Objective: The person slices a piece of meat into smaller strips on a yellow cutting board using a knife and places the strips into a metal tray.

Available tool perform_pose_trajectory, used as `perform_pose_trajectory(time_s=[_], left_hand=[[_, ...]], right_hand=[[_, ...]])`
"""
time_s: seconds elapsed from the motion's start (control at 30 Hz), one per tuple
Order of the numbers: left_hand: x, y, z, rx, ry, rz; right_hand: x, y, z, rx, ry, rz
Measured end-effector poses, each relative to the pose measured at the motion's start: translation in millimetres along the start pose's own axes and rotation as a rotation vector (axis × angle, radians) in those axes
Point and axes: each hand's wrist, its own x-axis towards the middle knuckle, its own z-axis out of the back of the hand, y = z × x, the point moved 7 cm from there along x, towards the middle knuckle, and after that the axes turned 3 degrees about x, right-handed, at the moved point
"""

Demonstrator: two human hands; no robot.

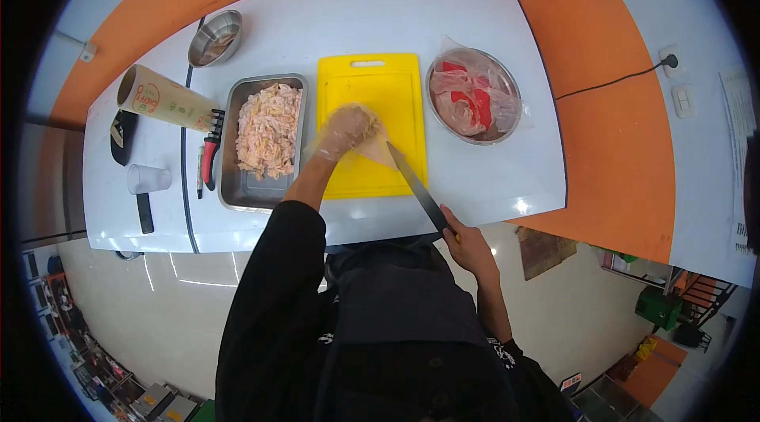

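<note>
My left hand [344, 130], in a clear plastic glove, presses on a pale piece of raw meat [380, 152] on a yellow cutting board [369, 85]. Most of that piece is hidden under the hand. Bare, my right hand [467, 248] grips the handle of a long knife [418, 187]. The blade slants up and left across the board's right edge, its tip touching or just over the meat. Left of the board, a deep metal tray [255, 191] holds a heap of cut, pale pink raw meat [268, 131].
A metal bowl [432, 102] with plastic bags [469, 92] sits right of the board. Leftward are a smaller steel bowl [228, 24], a film roll [169, 98], a red-handled knife sharpener [209, 158], a marker pen [200, 172] and a clear cup [148, 178]. A cable [605, 82] hangs along the right wall.
</note>
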Motion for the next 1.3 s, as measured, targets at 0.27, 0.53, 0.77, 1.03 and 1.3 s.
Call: perform_pose_trajectory(time_s=[0.27, 0.53, 0.77, 1.03, 1.3], left_hand=[[17.7, 28.3, 12.2, -0.190, -0.261, 0.098], [-5.6, -4.6, 46.5, -0.195, -0.156, 0.147], [8.5, -5.5, 26.1, -0.268, 0.045, 0.344], [11.3, 44.5, -25.1, -0.591, -0.185, 0.376], [-7.9, 55.9, 17.6, -0.510, -0.642, 0.456]], right_hand=[[-1.0, -3.2, -6.9, 0.037, -0.007, -0.040], [26.5, 11.8, -3.3, -0.034, -0.029, -0.018], [56.5, 21.8, -0.8, -0.048, -0.031, 0.031], [49.7, 18.5, -8.7, -0.027, -0.118, 0.079], [57.9, 28.2, -11.4, -0.167, -0.078, 0.052]])
